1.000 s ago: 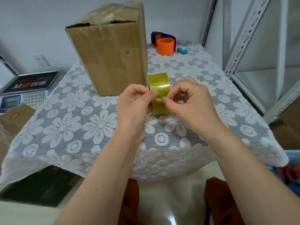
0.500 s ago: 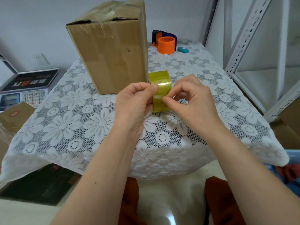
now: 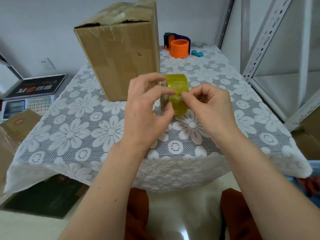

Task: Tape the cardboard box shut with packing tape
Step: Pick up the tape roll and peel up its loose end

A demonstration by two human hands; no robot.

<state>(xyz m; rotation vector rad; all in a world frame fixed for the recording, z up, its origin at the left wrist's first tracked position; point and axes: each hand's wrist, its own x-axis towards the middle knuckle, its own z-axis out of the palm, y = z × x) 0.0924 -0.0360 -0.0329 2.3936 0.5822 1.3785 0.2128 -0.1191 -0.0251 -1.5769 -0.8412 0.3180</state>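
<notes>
Far left, 9 o'clock: grey electronic weighing scale with keypad (image 3: 27, 104) below table level; a small brown cardboard carton (image 3: 15, 125) just in front of it, closed, contents not visible.

Table under a white lace floral tablecloth (image 3: 69, 135).

11 o'clock: tall brown cardboard box (image 3: 119, 61) standing upright on the table. Top flaps not flat; a dark gap shows along the front top edge, crumpled clear tape or film over the top. Contents not visible.

Centre: left hand (image 3: 147, 115) holds the yellow translucent roll of packing tape (image 3: 178, 94) on edge, above the tablecloth, just at the 4 o'clock corner of the box. Left fingers (image 3: 166, 91) clamped on the roll, thumb on the near rim, fingertips over the outer face.

Right hand (image 3: 211, 106) curled at the roll's right side, thumb and forefinger pinched together against the tape surface. Cannot tell if a loose end is caught.

1 o'clock, far edge of table: orange and dark blue plastic tape dispenser (image 3: 178, 45), its round holder empty. Small teal object (image 3: 197, 53) just right of it.

Far right: grey perforated metal shelving frame (image 3: 259, 40).
</notes>
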